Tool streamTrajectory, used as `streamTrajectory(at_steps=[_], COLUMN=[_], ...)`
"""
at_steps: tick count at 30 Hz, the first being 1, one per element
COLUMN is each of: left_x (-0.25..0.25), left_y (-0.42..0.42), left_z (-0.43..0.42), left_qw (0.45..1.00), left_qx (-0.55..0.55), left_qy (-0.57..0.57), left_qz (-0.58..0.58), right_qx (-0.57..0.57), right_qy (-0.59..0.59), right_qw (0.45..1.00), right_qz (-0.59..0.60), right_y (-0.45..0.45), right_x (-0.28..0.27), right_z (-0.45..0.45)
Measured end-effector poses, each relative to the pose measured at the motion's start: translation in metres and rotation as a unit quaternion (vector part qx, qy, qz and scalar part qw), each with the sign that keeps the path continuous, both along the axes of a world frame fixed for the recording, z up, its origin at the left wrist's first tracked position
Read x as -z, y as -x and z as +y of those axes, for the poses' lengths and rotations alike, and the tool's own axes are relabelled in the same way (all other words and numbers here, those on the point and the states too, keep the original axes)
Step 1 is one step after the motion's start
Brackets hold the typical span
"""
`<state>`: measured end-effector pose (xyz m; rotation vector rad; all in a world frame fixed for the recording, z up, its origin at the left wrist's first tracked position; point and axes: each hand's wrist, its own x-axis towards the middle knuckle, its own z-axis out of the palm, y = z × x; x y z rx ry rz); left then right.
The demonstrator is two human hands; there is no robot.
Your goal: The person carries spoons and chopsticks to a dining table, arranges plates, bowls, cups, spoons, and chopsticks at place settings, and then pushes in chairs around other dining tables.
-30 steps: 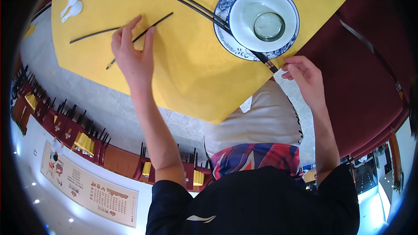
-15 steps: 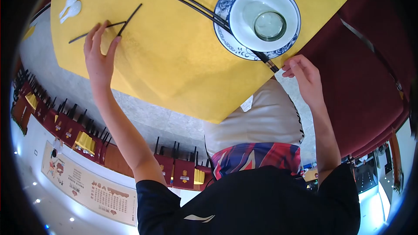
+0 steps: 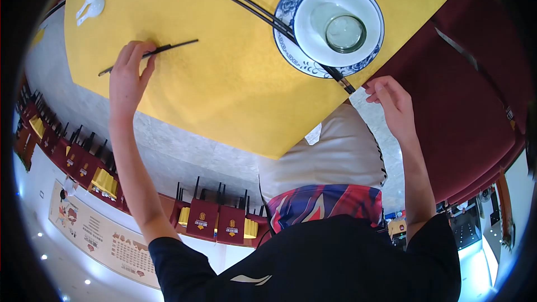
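While the left hand (image 3: 127, 75) pinches slim black chopsticks (image 3: 163, 49) over the yellow cloth-covered counter (image 3: 224, 100), well left of the round blue-and-white patterned plate (image 3: 288, 53), their long axis slants toward that plate's far side. Much nearer the plate, just off its near-right edge, the loosely curled right hand (image 3: 396, 100) appears to hold nothing. Emblems on the maroon chair covers (image 3: 200, 229) are too small to read from here.
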<state>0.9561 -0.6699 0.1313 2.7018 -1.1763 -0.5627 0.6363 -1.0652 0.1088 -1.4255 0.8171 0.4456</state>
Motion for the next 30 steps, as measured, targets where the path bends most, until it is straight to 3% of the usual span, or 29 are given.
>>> streamTrajectory(at_steps=[6, 9, 16, 21, 24, 26, 28, 30], left_x=[-0.008, -0.008, -0.008, -0.002, -0.008, -0.032, -0.057, -0.079], left_y=[0.006, 0.008, 0.03, 0.047, 0.052, 0.06, 0.074, 0.085], left_z=[-0.002, -0.008, -0.014, -0.021, -0.026, -0.039, -0.046, -0.047], left_qw=[0.983, 0.982, 0.991, 0.992, 0.991, 0.991, 0.986, 0.945], left_qx=[-0.026, 0.02, 0.02, 0.104, 0.106, 0.06, 0.015, -0.026], left_qy=[-0.059, -0.131, -0.097, 0.002, 0.038, 0.084, 0.13, 0.309], left_qz=[0.174, 0.133, 0.095, 0.067, 0.072, 0.087, 0.1, 0.101], right_qx=[-0.022, -0.05, -0.11, -0.146, -0.084, -0.053, -0.059, -0.168], right_qy=[0.029, 0.052, 0.133, 0.287, 0.302, 0.246, 0.094, 0.073], right_qw=[0.999, 0.997, 0.985, 0.946, 0.949, 0.957, 0.96, 0.921], right_qz=[0.004, 0.006, 0.016, -0.026, -0.037, -0.142, -0.256, -0.343], right_y=[0.016, 0.017, 0.017, -0.006, -0.028, -0.037, -0.042, -0.065], right_x=[0.009, 0.009, 0.002, -0.024, -0.057, -0.082, -0.088, -0.087], right_z=[0.002, 0.004, -0.006, -0.022, -0.018, -0.007, 0.013, 0.044])
